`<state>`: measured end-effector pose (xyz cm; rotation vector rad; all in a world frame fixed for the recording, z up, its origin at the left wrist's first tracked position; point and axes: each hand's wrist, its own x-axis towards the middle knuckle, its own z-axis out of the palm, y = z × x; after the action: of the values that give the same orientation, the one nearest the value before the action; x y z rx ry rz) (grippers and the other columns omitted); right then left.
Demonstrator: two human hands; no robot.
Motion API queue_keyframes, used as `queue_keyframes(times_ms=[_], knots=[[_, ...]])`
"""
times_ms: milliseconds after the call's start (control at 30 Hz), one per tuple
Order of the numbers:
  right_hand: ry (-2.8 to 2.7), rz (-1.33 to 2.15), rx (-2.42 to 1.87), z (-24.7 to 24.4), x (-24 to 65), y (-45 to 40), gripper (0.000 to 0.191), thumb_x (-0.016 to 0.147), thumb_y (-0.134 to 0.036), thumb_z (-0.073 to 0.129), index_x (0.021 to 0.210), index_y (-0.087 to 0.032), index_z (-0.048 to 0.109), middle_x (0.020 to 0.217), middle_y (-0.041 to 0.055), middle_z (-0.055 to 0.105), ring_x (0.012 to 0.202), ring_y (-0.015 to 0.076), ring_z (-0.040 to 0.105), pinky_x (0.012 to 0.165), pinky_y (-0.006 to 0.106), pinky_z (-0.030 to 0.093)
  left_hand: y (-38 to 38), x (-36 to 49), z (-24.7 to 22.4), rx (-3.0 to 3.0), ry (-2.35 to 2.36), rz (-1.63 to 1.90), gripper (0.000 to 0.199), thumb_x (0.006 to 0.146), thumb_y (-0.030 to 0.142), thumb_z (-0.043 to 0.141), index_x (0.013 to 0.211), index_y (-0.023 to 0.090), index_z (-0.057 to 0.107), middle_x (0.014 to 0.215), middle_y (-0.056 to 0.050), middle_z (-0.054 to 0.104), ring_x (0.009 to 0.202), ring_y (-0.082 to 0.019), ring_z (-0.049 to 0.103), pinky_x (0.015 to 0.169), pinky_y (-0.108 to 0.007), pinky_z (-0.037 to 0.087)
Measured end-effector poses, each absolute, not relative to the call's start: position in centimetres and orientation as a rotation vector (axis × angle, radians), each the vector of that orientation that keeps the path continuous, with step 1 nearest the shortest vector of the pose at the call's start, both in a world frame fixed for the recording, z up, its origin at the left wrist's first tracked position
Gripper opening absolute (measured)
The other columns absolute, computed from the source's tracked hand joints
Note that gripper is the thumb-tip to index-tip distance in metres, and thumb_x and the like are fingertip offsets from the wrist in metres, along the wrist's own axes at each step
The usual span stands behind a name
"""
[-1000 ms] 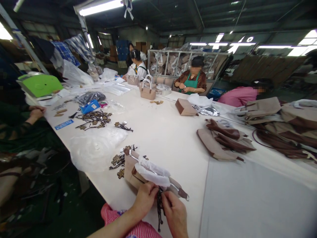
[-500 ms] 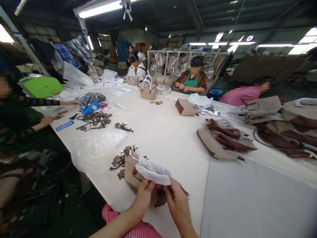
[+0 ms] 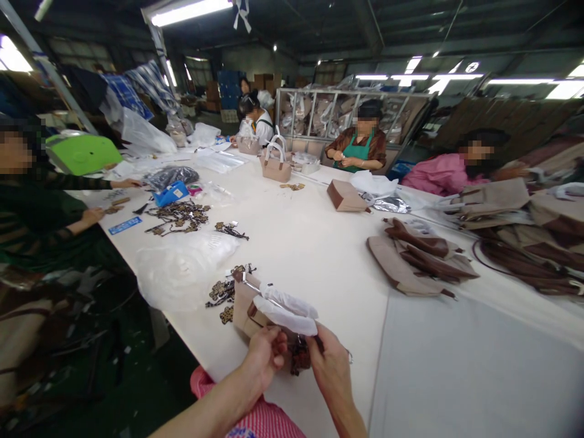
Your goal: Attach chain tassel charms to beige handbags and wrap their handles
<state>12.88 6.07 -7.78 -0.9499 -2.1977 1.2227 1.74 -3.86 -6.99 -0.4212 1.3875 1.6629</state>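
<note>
In front of me a beige and brown handbag (image 3: 243,304) lies tilted on the table, its handles (image 3: 283,316) wrapped in white padding. A dark flower charm (image 3: 300,357) hangs by the bag's near side between my hands. My right hand (image 3: 329,362) is closed around the handle's lower right end, thumb toward the charm. At the left of the charm, my left hand (image 3: 265,354) has its fingers curled against the bag's front; whatever lies in them is too small to make out. Several leopard-patterned flower charms (image 3: 223,292) with dark cords lie behind the bag's left end.
A white table (image 3: 314,249) bears a clear plastic bag (image 3: 182,267), a charm pile (image 3: 182,216) and a blue box (image 3: 171,193) on the left. Flat handbags (image 3: 420,258) lie at right. Co-workers sit around it; one at left has hands on the table edge.
My left hand has drawn slightly away from the handle end, its fingers curling in. My right hand stays at the handle. The view has shifted a little.
</note>
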Motion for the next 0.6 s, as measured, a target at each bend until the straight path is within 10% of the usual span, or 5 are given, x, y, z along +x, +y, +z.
queue_keyframes(times_ms=[300, 600], knots=[[-2.205, 1.249, -0.927, -7.6, 12.9, 6.0, 0.030, 0.092, -0.041, 0.048, 0.103, -0.024, 0.069, 0.094, 0.0048, 0.074, 0.085, 0.0232, 0.066, 0.077, 0.032, 0.050, -3.1, 4.0, -7.5, -0.229, 1.502, 1.612, 0.018, 0.072, 0.020, 0.076, 0.068, 0.012, 0.061, 0.052, 0.001, 0.060, 0.041, -0.009, 0.052, 0.039, -0.019, 0.037], [-2.195, 1.273, -0.895, -7.4, 12.8, 6.1, 0.027, 0.092, -0.040, 0.048, 0.095, -0.023, 0.069, 0.082, 0.0037, 0.073, 0.078, 0.0230, 0.066, 0.070, 0.030, 0.051, -2.7, 3.8, -7.9, -0.261, 1.414, 1.623, 0.022, 0.065, 0.020, 0.080, 0.068, 0.014, 0.059, 0.051, 0.005, 0.054, 0.039, -0.005, 0.039, 0.038, -0.019, 0.019]])
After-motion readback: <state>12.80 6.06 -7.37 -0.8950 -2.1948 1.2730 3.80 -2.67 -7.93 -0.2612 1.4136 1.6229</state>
